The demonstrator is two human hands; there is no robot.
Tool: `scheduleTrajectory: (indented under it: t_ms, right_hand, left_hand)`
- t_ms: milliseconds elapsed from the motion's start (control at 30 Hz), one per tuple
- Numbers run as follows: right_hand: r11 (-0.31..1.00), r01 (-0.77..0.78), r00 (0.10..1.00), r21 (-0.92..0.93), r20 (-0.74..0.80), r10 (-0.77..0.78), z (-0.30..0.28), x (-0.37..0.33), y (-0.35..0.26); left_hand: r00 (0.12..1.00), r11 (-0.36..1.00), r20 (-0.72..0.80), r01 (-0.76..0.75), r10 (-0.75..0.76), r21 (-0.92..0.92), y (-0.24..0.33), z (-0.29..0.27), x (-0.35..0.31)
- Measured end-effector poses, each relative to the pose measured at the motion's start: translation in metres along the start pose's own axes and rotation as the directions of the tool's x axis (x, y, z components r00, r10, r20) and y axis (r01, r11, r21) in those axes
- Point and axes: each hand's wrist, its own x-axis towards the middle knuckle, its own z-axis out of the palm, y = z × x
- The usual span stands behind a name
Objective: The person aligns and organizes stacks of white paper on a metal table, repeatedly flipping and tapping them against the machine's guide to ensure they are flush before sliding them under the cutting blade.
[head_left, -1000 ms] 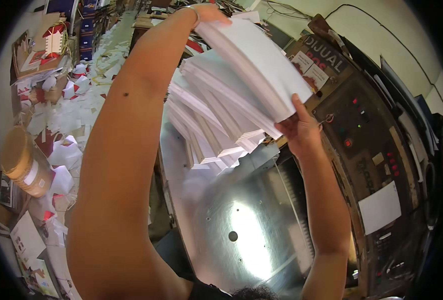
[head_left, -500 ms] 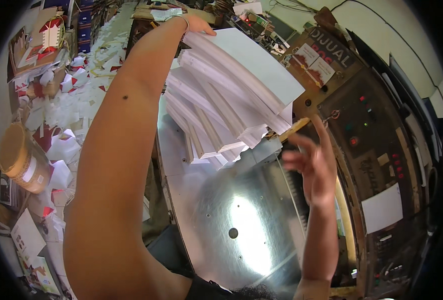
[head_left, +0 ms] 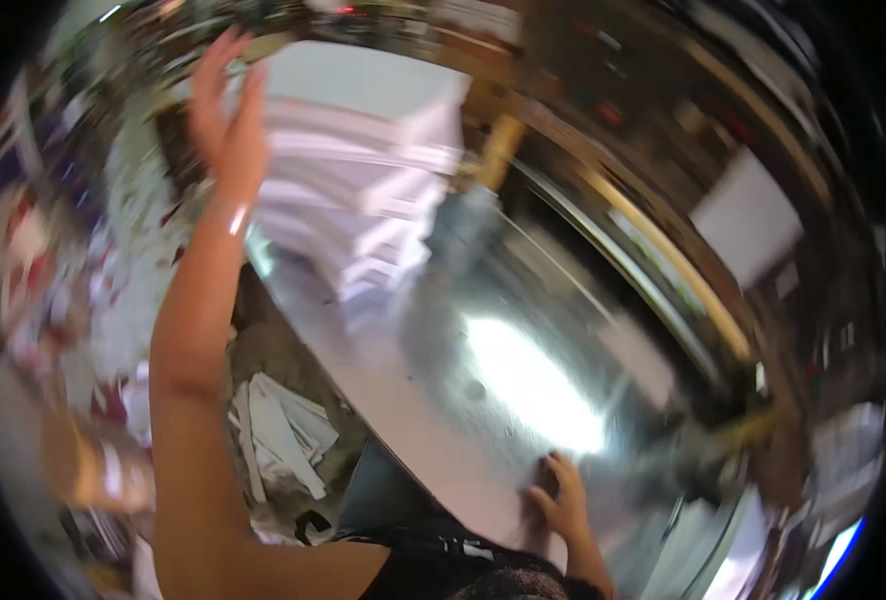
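A tall pile of white paper (head_left: 363,160), stacked in staggered bundles, stands at the far end of a shiny metal table (head_left: 413,420). At the pile's left side, my left hand (head_left: 228,115) is raised with its fingers apart and nothing in it; whether it touches the paper is unclear. Low over the near right part of the table is my right hand (head_left: 560,497). Its fingers are spread and hold nothing visible. Motion blurs much of the picture.
To the right runs a dark machine panel (head_left: 653,110) with a white sheet (head_left: 746,217) on it. More paper stacks (head_left: 703,550) sit at lower right. Left of the table lie loose white paper pieces (head_left: 283,430), and a brownish tub (head_left: 103,465) stands farther left.
The view has swung toward the right. My left hand has come off the top of the pile to its side. My right hand has moved from beside the pile down to the table's near part.
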Motion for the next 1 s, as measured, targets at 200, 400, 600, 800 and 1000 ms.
scheduleTrajectory:
  t_ms: [200, 400, 600, 800, 1000]
  right_hand:
    - [0.996, -0.069, 0.998, -0.051, -0.012, 0.068, 0.002, -0.022, -0.040]
    - [0.953, -0.284, 0.900, 0.101, -0.315, 0.302, -0.042, -0.089, -0.029]
    - [0.827, -0.533, 0.590, -0.178, -0.779, 0.213, -0.114, -0.184, -0.032]
    - [0.340, -0.891, 0.319, -0.300, -0.948, 0.002, -0.175, -0.246, -0.013]
    - [0.548, -0.818, 0.355, -0.176, -0.904, 0.240, -0.203, -0.271, 0.007]
  left_hand:
    - [0.580, 0.987, 0.811, 0.071, 0.078, -0.145, 0.128, 0.020, -0.219]
    - [0.021, 0.892, 0.998, 0.448, 0.054, -0.057, 0.208, 0.052, -0.324]
    - [-0.058, 0.978, 0.980, 0.100, 0.190, -0.184, 0.234, 0.042, -0.357]
    - [-0.064, 0.989, 0.995, 0.132, 0.075, -0.066, 0.234, 0.044, -0.359]
    - [-0.049, 0.987, 0.995, 0.140, 0.092, -0.084, 0.231, 0.047, -0.360]
